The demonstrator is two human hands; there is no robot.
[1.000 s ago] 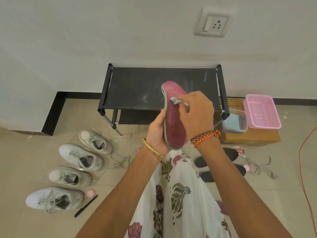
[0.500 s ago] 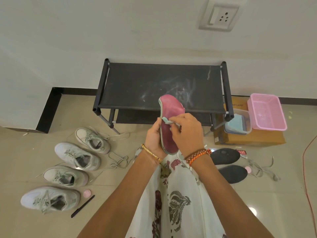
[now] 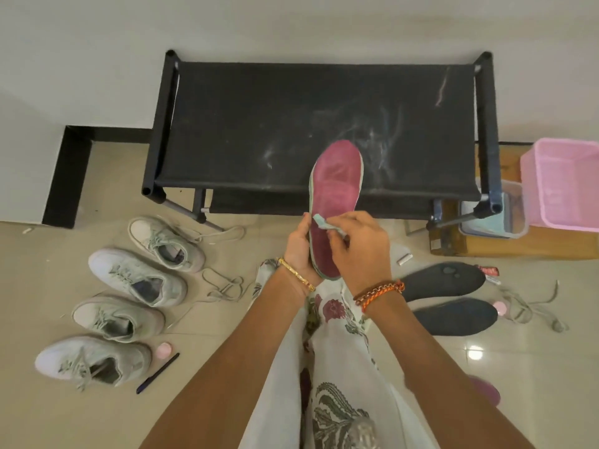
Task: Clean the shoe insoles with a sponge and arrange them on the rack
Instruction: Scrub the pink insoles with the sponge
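The pink insole stands upright between the hands, its heel cupped in the left hand while the right hand pinches a pale sponge against its middle. Its toe reaches over the black rack beyond.

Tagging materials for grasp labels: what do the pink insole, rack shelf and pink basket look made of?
Insole: matte fabric top over pale foam, judging by its edge. Rack shelf: black woven-looking fabric, dusty smears, on dark tubes, material unclear. Basket: translucent pink plastic, probably.
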